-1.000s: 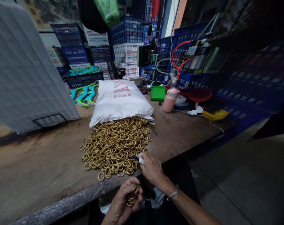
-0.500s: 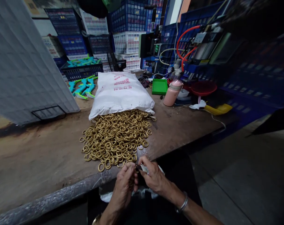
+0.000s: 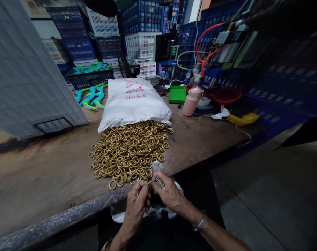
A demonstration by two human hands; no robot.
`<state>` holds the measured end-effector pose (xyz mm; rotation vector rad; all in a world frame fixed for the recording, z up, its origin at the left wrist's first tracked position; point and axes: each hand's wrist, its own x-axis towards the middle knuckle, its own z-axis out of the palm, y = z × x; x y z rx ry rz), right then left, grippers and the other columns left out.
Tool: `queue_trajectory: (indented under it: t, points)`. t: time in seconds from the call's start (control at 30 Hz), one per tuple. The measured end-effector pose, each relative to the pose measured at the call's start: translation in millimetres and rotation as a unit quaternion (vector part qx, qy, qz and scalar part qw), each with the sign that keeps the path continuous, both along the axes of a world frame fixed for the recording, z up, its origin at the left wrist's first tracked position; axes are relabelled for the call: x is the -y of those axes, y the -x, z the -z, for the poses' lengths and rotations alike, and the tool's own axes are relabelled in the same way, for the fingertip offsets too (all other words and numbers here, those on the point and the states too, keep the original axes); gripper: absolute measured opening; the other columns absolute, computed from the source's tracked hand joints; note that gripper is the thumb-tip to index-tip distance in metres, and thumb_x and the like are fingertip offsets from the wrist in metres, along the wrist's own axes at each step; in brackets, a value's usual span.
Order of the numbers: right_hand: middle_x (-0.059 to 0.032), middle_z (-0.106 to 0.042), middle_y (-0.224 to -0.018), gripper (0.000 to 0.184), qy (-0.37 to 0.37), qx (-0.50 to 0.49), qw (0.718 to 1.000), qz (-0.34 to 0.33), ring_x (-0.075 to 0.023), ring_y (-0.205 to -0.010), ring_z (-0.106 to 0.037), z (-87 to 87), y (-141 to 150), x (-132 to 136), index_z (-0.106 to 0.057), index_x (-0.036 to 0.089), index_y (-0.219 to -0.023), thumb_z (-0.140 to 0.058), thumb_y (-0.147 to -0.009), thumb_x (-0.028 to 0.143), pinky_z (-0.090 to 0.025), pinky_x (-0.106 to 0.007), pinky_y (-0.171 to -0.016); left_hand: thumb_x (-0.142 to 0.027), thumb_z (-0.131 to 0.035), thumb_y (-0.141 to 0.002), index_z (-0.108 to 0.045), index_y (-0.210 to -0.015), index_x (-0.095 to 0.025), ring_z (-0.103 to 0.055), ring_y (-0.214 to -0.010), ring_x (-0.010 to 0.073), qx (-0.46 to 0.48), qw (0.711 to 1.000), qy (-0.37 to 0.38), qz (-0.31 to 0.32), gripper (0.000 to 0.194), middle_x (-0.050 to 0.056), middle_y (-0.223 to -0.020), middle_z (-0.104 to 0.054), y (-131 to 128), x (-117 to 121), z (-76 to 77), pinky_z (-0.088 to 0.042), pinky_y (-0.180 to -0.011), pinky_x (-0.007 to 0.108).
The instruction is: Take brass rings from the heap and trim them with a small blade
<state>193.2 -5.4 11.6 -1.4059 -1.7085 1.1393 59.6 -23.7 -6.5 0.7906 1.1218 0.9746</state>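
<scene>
A heap of gold-coloured rings lies on the table, and both hands are just in front of its near edge. My left hand is closed, with a gold ring at its thumb and fingertips; another gold edge shows between its fingers. My right hand meets it at the ring, its fingers closed round a slim, pale metallic tool. The tool's kind is unclear, as the fingers cover most of it. A white printed sack lies behind the heap, over its far edge.
A pink bottle and a green tray stand farther back, beside a machine with red hoses. A grey-white panel rises at left. Stacked crates line the back. The table's wrapped front edge runs below.
My fingertips have come closer together, and a ring now shows between them. My left hand has shifted slightly left and up. The heap looks unchanged.
</scene>
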Motion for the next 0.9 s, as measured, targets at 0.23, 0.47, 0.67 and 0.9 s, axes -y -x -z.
queue_trajectory:
  t: [0.23, 0.47, 0.67, 0.9]
  points:
    - [0.0068, -0.04, -0.059, 0.014, 0.001, 0.02, 1.0, 0.024, -0.0082, -0.058, -0.038, -4.1, 3.7, -1.1, -0.042, 0.019, -0.068, -0.046, -0.078, 0.028, -0.03, -0.018, -0.054, -0.044, -0.053, -0.075, -0.049, -0.068, -0.017, -0.036, -0.037, 0.0049, -0.061, 0.997, -0.035, 0.03, 0.027, -0.006, -0.05, -0.044, 0.6, 1.7, -2.8, -0.027, -0.033, 0.015]
    - [0.0077, -0.039, -0.057, 0.014, 0.036, 0.017, 0.999, 0.026, -0.0078, -0.056, -0.037, -2.8, 4.5, -2.3, -0.042, 0.019, -0.068, -0.044, -0.078, 0.029, -0.028, -0.018, -0.053, -0.044, -0.049, -0.078, -0.047, -0.069, -0.017, -0.034, -0.037, 0.0039, 0.003, 0.997, -0.004, 0.073, 0.029, -0.006, -0.052, -0.043, 3.1, 2.0, 4.0, -0.026, -0.034, 0.015]
    - [0.0072, -0.043, -0.059, 0.01, 0.046, 0.001, 0.999, 0.018, -0.008, -0.058, -0.04, -3.5, 2.2, -4.4, -0.044, 0.019, -0.07, -0.042, -0.078, 0.023, -0.031, -0.018, -0.056, -0.044, -0.052, -0.076, -0.048, -0.072, -0.017, -0.034, -0.037, 0.0038, 0.022, 0.998, 0.01, 0.064, 0.028, -0.006, -0.053, -0.044, 1.5, 0.3, 4.2, -0.024, -0.034, 0.015]
    - [0.0061, -0.046, -0.063, 0.012, 0.053, -0.027, 0.998, 0.01, -0.0082, -0.061, -0.043, 2.4, -0.2, -6.0, -0.046, 0.018, -0.072, -0.04, -0.08, 0.025, -0.033, -0.018, -0.058, -0.045, -0.056, -0.074, -0.05, -0.074, -0.017, -0.034, -0.037, 0.0039, 0.047, 0.996, 0.036, 0.066, 0.028, -0.006, -0.053, -0.045, 2.3, -1.5, 0.9, -0.023, -0.035, 0.015]
